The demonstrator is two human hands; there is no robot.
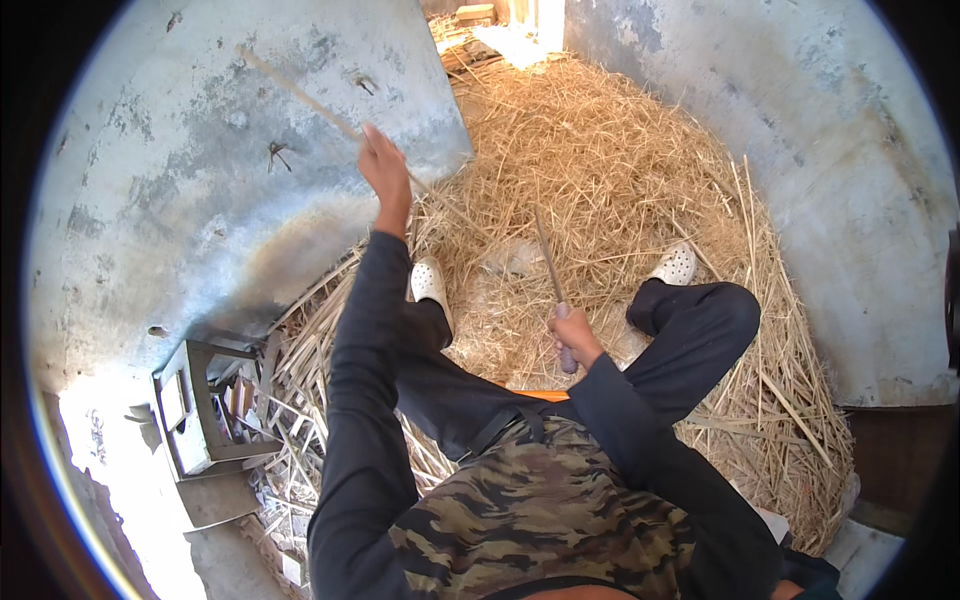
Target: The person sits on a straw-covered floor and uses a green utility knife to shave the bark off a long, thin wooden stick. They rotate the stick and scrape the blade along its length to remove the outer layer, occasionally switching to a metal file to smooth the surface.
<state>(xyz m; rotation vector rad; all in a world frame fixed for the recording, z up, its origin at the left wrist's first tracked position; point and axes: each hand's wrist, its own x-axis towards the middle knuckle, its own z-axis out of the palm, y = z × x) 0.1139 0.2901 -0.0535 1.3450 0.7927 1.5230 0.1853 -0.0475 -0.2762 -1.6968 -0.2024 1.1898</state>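
My left hand [385,175], raised at the upper left, is closed around a long, thin, pale strip [300,93] that looks like bamboo. One end of the strip points up to the left in front of the wall; the other slants down over the shavings. Between my knees, my right hand [577,335] grips a knife [545,250] by its purplish-brown handle. The narrow, dark blade points forward, away from me. Knife and strip are apart. Pale shavings [620,150] lie in a thick heap beneath and beyond both hands.
Worn blue-grey walls [830,180] rise on both sides, with metal pegs [278,155] in the left one. Bundled strips [310,340] lie at my left, near a box-like wooden frame [215,410]. My feet wear white clogs [430,285]. More long strips [790,400] lie at my right.
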